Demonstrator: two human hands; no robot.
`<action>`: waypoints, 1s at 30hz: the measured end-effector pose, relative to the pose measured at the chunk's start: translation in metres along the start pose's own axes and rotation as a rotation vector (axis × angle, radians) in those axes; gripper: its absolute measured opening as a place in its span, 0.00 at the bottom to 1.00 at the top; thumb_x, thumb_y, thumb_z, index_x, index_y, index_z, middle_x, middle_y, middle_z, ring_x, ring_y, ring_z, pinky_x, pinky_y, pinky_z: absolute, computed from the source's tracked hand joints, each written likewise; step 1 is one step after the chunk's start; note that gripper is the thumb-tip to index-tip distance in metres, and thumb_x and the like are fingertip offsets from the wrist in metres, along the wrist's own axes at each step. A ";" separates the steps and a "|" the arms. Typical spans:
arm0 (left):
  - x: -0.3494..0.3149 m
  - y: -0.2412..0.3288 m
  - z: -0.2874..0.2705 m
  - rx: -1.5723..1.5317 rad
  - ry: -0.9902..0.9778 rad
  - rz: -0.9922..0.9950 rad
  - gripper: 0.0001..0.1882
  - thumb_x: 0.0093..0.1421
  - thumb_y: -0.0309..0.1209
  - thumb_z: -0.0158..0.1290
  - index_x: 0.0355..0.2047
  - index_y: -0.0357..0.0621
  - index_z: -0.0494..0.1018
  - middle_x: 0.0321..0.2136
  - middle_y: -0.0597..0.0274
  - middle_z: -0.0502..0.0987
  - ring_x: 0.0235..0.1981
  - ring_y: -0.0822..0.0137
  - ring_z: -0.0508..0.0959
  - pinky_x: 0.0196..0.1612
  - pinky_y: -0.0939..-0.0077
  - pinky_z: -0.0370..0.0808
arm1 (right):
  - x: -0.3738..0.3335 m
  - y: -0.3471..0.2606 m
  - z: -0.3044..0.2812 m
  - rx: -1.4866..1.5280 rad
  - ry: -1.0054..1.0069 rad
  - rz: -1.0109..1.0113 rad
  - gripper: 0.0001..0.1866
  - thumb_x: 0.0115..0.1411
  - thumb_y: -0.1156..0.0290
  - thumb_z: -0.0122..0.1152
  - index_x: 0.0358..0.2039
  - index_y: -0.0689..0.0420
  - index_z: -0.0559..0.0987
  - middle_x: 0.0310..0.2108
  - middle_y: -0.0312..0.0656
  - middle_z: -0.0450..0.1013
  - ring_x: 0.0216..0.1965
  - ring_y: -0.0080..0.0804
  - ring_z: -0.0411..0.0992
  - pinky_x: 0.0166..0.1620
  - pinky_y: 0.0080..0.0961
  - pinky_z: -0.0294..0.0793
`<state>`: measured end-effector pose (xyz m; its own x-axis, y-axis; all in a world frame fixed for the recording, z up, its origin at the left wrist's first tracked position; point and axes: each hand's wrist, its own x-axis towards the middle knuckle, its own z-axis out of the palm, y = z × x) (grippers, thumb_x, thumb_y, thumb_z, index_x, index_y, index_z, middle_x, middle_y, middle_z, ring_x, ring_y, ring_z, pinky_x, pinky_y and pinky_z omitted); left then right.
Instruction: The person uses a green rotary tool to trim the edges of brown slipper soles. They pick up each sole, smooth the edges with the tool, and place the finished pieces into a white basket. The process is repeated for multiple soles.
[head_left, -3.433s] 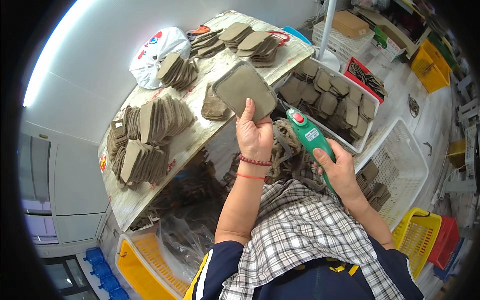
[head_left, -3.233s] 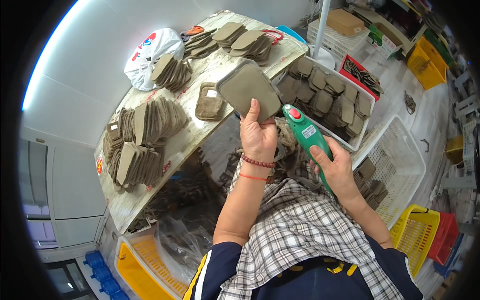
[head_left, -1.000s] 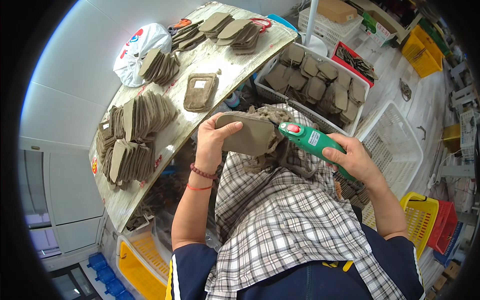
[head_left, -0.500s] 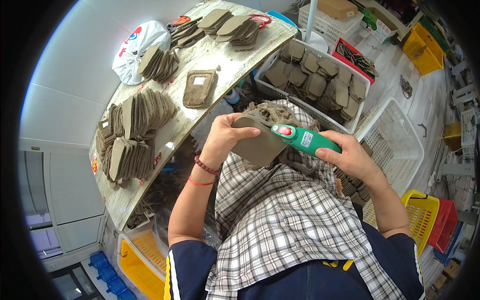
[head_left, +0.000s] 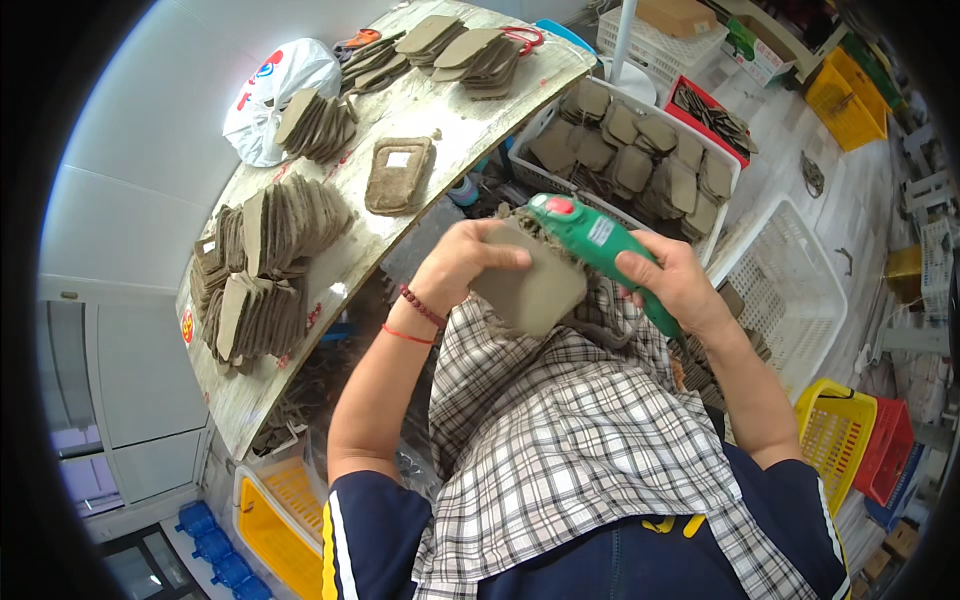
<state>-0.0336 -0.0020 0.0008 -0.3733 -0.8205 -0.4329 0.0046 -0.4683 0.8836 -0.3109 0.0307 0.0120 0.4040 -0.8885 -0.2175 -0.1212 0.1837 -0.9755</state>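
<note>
My left hand [head_left: 463,262] grips a flat grey-brown fabric pad [head_left: 535,287] with rounded corners by its left edge, the thumb lying across its face. In my right hand [head_left: 672,275] is a green handheld electric cutter [head_left: 600,240] with a red button. The cutter's head is at the pad's upper edge, and its blade is hidden from sight. Loose grey-brown trimmings [head_left: 620,325] lie under and beside the pad, over the plaid apron [head_left: 580,440] on my lap.
On the wooden table [head_left: 370,260] to the left stand several stacks of similar pads [head_left: 290,225], a brown pad with a white label [head_left: 398,175] and a white plastic bag [head_left: 280,100]. A white crate of pads [head_left: 630,160] is ahead; an open white basket [head_left: 785,290] stands at right.
The cutter has moved up and left along the pad's edge, its handle now tilting downward. My left hand has turned the pad, so its lower part swings right.
</note>
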 end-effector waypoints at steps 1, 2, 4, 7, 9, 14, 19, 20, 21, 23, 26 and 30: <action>0.001 -0.004 -0.005 -0.162 0.099 0.044 0.18 0.54 0.23 0.60 0.45 0.33 0.72 0.37 0.58 0.78 0.38 0.69 0.79 0.42 0.75 0.77 | -0.002 0.005 -0.001 0.021 0.078 0.003 0.23 0.62 0.53 0.59 0.42 0.63 0.76 0.24 0.34 0.70 0.24 0.17 0.67 0.27 0.18 0.69; 0.003 -0.010 -0.011 -0.324 0.196 0.087 0.18 0.55 0.23 0.59 0.46 0.33 0.71 0.38 0.58 0.78 0.39 0.68 0.79 0.43 0.73 0.78 | -0.004 0.011 -0.003 0.044 0.156 0.006 0.23 0.62 0.53 0.59 0.42 0.63 0.76 0.24 0.34 0.70 0.24 0.17 0.67 0.27 0.18 0.69; 0.003 -0.017 -0.015 -0.558 0.328 0.275 0.19 0.57 0.20 0.56 0.48 0.34 0.67 0.43 0.53 0.76 0.41 0.62 0.80 0.46 0.65 0.80 | -0.009 0.019 -0.007 0.035 0.196 0.022 0.23 0.62 0.53 0.58 0.42 0.63 0.76 0.24 0.34 0.70 0.24 0.18 0.68 0.27 0.18 0.69; 0.010 -0.038 -0.014 -0.695 0.311 0.421 0.21 0.56 0.19 0.56 0.50 0.37 0.66 0.44 0.56 0.76 0.44 0.62 0.79 0.48 0.66 0.79 | -0.018 0.020 0.003 -0.007 0.216 0.044 0.22 0.62 0.54 0.58 0.42 0.63 0.76 0.24 0.34 0.70 0.23 0.17 0.67 0.27 0.18 0.69; 0.014 -0.044 -0.001 -0.776 0.349 0.450 0.21 0.56 0.18 0.56 0.51 0.40 0.67 0.45 0.60 0.75 0.47 0.64 0.76 0.52 0.65 0.75 | -0.022 0.019 0.015 0.006 0.223 0.058 0.20 0.62 0.57 0.60 0.43 0.63 0.76 0.23 0.33 0.70 0.22 0.17 0.66 0.26 0.18 0.68; 0.021 -0.042 0.024 -0.902 0.405 0.511 0.20 0.55 0.17 0.56 0.48 0.41 0.69 0.43 0.63 0.76 0.46 0.66 0.75 0.52 0.66 0.74 | -0.027 0.020 0.032 -0.027 0.253 -0.001 0.19 0.62 0.59 0.60 0.44 0.63 0.76 0.23 0.32 0.70 0.22 0.16 0.66 0.25 0.17 0.66; 0.020 -0.034 0.036 -0.902 0.468 0.551 0.19 0.55 0.16 0.56 0.47 0.42 0.70 0.43 0.63 0.76 0.45 0.66 0.76 0.51 0.67 0.74 | -0.029 0.017 0.034 -0.047 0.243 0.010 0.21 0.61 0.58 0.62 0.46 0.63 0.76 0.23 0.32 0.71 0.21 0.15 0.65 0.25 0.16 0.66; 0.022 -0.036 0.036 -0.878 0.473 0.554 0.19 0.55 0.16 0.56 0.47 0.42 0.70 0.43 0.64 0.76 0.46 0.65 0.76 0.51 0.66 0.74 | -0.030 0.017 0.034 -0.055 0.242 0.016 0.21 0.61 0.58 0.62 0.46 0.63 0.76 0.23 0.32 0.71 0.21 0.15 0.65 0.25 0.16 0.66; 0.026 -0.040 0.036 -0.855 0.478 0.557 0.18 0.56 0.17 0.56 0.47 0.43 0.70 0.43 0.64 0.76 0.46 0.65 0.76 0.51 0.66 0.74 | -0.030 0.018 0.034 -0.064 0.242 0.022 0.22 0.61 0.58 0.62 0.46 0.63 0.75 0.23 0.32 0.71 0.21 0.15 0.65 0.25 0.16 0.66; 0.028 -0.042 0.039 -0.831 0.467 0.561 0.18 0.56 0.17 0.55 0.47 0.42 0.71 0.42 0.64 0.76 0.46 0.65 0.76 0.51 0.66 0.74 | -0.030 0.015 0.035 -0.044 0.250 0.007 0.22 0.61 0.58 0.62 0.46 0.63 0.75 0.23 0.32 0.70 0.21 0.15 0.65 0.25 0.16 0.66; 0.026 -0.044 0.047 -0.825 0.414 0.552 0.18 0.56 0.16 0.54 0.47 0.41 0.71 0.42 0.63 0.77 0.44 0.64 0.77 0.50 0.67 0.75 | -0.027 0.013 0.036 -0.028 0.258 -0.013 0.22 0.61 0.57 0.61 0.46 0.63 0.75 0.23 0.32 0.70 0.21 0.16 0.65 0.25 0.16 0.66; 0.021 -0.045 0.052 -0.758 0.322 0.483 0.17 0.56 0.14 0.52 0.46 0.38 0.72 0.41 0.60 0.78 0.42 0.65 0.79 0.46 0.68 0.77 | -0.019 0.005 0.035 -0.071 0.269 -0.028 0.21 0.61 0.58 0.61 0.46 0.63 0.75 0.23 0.33 0.71 0.21 0.16 0.65 0.25 0.17 0.66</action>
<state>-0.0902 0.0189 -0.0392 0.0987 -0.9788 -0.1797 0.7335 -0.0505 0.6778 -0.2874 0.0628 0.0102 0.1543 -0.9742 -0.1647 -0.1804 0.1361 -0.9741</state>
